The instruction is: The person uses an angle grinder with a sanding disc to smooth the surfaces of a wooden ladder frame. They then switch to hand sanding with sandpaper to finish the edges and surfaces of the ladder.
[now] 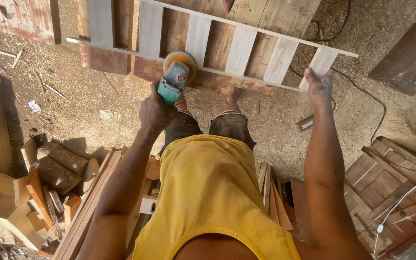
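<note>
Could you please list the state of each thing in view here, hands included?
Left hand: closed around the sander.
Sander: held, orange disc against the frame's rail.
Right hand: gripping the frame's end slat.
Slatted wooden frame: lying flat, unpainted.
Black cable: slack on sawdust.

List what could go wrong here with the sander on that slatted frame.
1. The right hand grips the slatted frame by one end only, so the frame may shift under the sander.
2. The left hand works the sander alone; a kick could swing its orange disc toward the bare feet just below.
3. A black cable trails across the sawdust floor, a possible snag.
</note>
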